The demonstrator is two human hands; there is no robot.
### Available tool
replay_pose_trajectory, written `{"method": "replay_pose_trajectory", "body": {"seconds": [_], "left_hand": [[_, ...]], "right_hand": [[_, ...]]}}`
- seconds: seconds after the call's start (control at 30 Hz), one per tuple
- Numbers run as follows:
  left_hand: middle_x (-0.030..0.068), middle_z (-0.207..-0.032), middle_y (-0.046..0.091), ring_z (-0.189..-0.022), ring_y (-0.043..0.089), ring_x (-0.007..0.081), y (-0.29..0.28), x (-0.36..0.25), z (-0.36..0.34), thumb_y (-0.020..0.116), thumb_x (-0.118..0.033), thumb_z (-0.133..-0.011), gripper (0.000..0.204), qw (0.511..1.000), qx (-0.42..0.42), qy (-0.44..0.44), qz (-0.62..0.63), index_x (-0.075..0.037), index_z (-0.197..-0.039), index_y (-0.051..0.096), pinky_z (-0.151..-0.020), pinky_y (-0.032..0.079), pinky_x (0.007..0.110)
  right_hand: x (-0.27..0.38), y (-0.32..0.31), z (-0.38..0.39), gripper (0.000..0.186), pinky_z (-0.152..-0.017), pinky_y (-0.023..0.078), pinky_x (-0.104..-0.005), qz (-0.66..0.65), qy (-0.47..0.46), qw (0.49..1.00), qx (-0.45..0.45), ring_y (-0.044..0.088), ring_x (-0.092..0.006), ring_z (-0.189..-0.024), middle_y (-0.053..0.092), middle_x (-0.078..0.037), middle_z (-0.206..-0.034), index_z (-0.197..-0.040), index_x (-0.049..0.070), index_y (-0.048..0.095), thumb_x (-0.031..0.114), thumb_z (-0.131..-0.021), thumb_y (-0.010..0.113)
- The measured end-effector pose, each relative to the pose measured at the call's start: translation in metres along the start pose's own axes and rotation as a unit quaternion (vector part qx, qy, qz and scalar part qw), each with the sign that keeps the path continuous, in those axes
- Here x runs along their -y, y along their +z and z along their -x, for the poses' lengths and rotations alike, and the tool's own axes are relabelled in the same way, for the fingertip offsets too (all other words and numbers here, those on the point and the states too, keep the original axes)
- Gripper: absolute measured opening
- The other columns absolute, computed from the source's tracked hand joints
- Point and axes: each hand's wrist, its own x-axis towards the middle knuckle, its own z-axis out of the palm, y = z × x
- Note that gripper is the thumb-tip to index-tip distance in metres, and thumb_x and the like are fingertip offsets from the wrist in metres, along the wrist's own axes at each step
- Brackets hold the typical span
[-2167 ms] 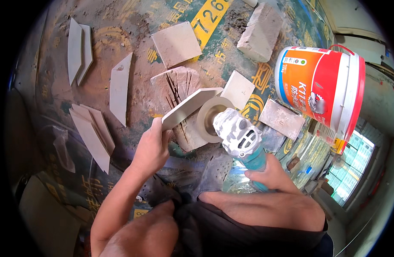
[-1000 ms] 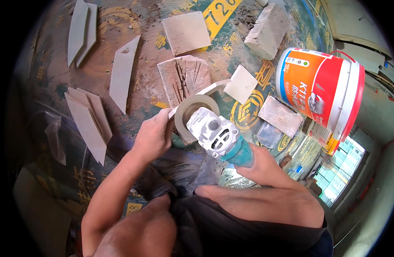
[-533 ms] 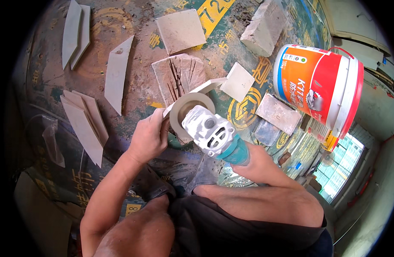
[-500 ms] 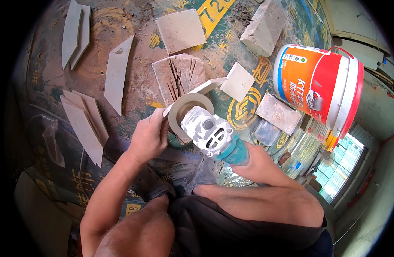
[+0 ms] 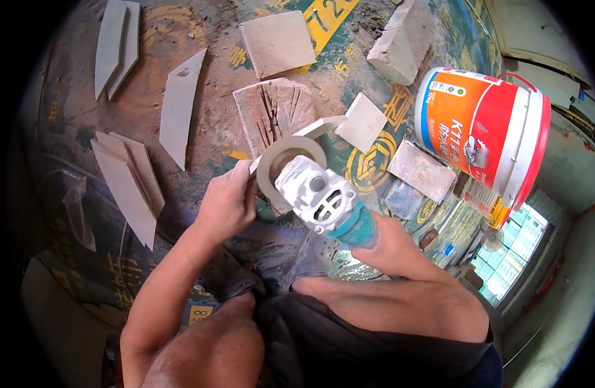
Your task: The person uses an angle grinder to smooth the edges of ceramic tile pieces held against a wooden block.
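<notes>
The left hand [image 5: 227, 202] is closed on a narrow pale tile strip [image 5: 317, 127], steadying it on edge over a scored stone block [image 5: 276, 111]. The right hand [image 5: 391, 239] grips the teal body of an angle grinder [image 5: 317, 197], whose disc [image 5: 286, 163] sits against the strip. How deep the cut runs cannot be seen behind the disc, so the strip looks mid-cut. Finished-looking offcuts lie on the floor [image 5: 200, 39]: pointed slivers [image 5: 126, 184] toward the left edge, square pieces [image 5: 276, 42] toward the far edge. An orange and white bucket [image 5: 481, 132] stands at the right.
</notes>
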Motion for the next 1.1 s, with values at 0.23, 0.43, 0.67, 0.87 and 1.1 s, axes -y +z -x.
{"method": "replay_pose_trajectory", "body": {"seconds": [0.23,0.43,0.67,0.87,1.1], "left_hand": [[0.0262,-0.079,0.060,-0.079,0.061,0.0480,0.000,0.001,0.000,0.061,-0.001,-0.090,0.019,1.000,-0.006,0.008,-0.014,0.000,-0.103,0.047,-0.066,0.047,0.054],[0.0263,-0.080,0.060,-0.077,0.061,0.0484,-0.001,-0.002,0.000,0.060,-0.004,-0.093,0.018,1.000,0.000,-0.002,-0.019,0.000,-0.105,0.047,-0.064,0.047,0.054],[0.0267,-0.082,0.061,-0.078,0.061,0.0488,-0.001,-0.003,0.001,0.061,-0.003,-0.092,0.019,0.999,0.002,-0.017,-0.029,0.000,-0.106,0.049,-0.065,0.047,0.054],[0.0273,-0.087,0.063,-0.082,0.062,0.0492,-0.001,-0.008,-0.003,0.061,-0.002,-0.092,0.018,1.000,0.005,-0.025,-0.009,-0.001,-0.108,0.052,-0.067,0.049,0.052],[0.0275,-0.080,0.062,-0.076,0.061,0.0499,0.000,-0.004,0.002,0.061,-0.002,-0.093,0.018,0.999,0.007,-0.039,-0.030,0.000,-0.108,0.051,-0.063,0.047,0.053]], "right_hand": [[0.002,-0.001,0.000,0.047,-0.080,0.054,-0.0465,0.040,-0.008,0.999,0.003,0.069,-0.0437,-0.093,0.071,-0.027,-0.094,-0.108,-0.003,0.063,0.023,-0.071,0.078],[-0.004,-0.001,0.003,0.038,-0.079,0.053,-0.0378,-0.017,-0.003,0.999,-0.027,0.070,-0.0227,-0.084,0.073,-0.015,-0.091,-0.110,0.001,0.066,0.018,-0.078,0.077],[-0.013,-0.003,0.002,0.047,-0.083,0.054,-0.0437,-0.054,0.005,0.998,-0.024,0.070,-0.0404,-0.093,0.071,-0.024,-0.097,-0.112,-0.001,0.065,0.023,-0.073,0.076],[-0.008,-0.003,0.000,0.050,-0.084,0.053,-0.0452,-0.003,-0.016,1.000,0.003,0.069,-0.0423,-0.094,0.071,-0.027,-0.096,-0.113,-0.004,0.063,0.023,-0.072,0.076],[-0.016,-0.008,-0.002,0.041,-0.079,0.054,-0.0394,-0.082,-0.010,0.996,-0.023,0.069,-0.0287,-0.084,0.072,-0.017,-0.092,-0.109,-0.002,0.065,0.019,-0.076,0.077]]}}
